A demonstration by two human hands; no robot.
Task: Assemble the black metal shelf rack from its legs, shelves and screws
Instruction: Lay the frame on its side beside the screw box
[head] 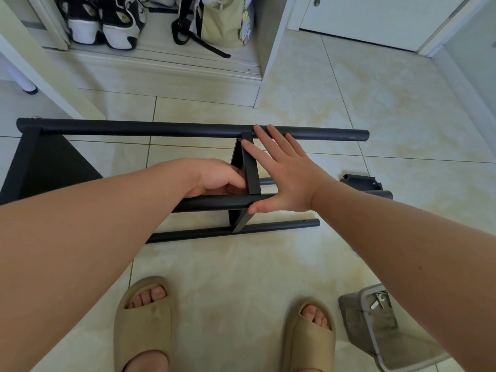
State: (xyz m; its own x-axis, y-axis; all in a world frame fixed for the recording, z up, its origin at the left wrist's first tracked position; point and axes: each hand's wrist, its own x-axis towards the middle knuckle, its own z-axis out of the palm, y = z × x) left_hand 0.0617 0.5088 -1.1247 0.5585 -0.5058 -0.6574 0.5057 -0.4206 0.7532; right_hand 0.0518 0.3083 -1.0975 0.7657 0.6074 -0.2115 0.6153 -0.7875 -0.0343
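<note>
A black rack [188,167] lies on its side on a pale tiled floor [375,108], partly assembled, in front of a person standing in tan slippers [142,318]. At far left, one shelf [40,162] is fixed between the legs, with its corner at the end of the far leg [161,129], which runs across the frame. Behind it, sneakers [107,20] and a pale green bag [222,22] sit in an open white cabinet [268,63].

At centre, the left hand [220,181] reaches to the joint where a second shelf [248,162], seen edge-on, meets the near leg [214,204]. Its fingers are curled against the left face of that shelf just above the leg; whether they grip anything cannot be told. A third leg [268,227] lies lower, on the floor side of the rack.

Just to the right, the right hand [284,173] is spread flat with straight fingers against the right side of the same shelf. Its fingertips reach the far leg and its thumb rests on the near leg; it holds nothing.

Farther right, a small black bracket [361,181] lies on the tiles beside the leg ends. At lower right, a grey bin [375,331] on its side holds a small wrench [378,300].
</note>
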